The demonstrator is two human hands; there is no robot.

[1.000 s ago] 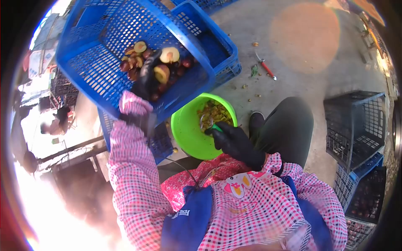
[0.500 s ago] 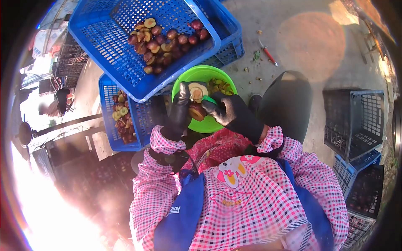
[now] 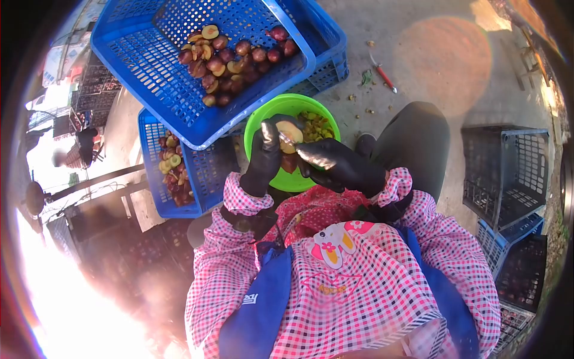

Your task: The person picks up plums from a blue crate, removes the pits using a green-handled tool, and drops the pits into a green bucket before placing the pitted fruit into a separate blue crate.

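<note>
A halved plum (image 3: 289, 131) is gripped in the left hand (image 3: 266, 157). The right hand (image 3: 341, 167) is clenched against it, contents hidden. Beneath, a green bowl (image 3: 261, 122) holds scrapings (image 3: 317, 127). Beyond, many whole plums (image 3: 242, 51) wait in a blue crate (image 3: 161, 72).

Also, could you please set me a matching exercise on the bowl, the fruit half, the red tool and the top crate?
1. bowl
2. fruit half
3. red tool
4. top crate

A. lying on the ground
B. blue
C. green
D. in the left hand

Pairs: 1-C, 2-D, 3-A, 4-B.
</note>
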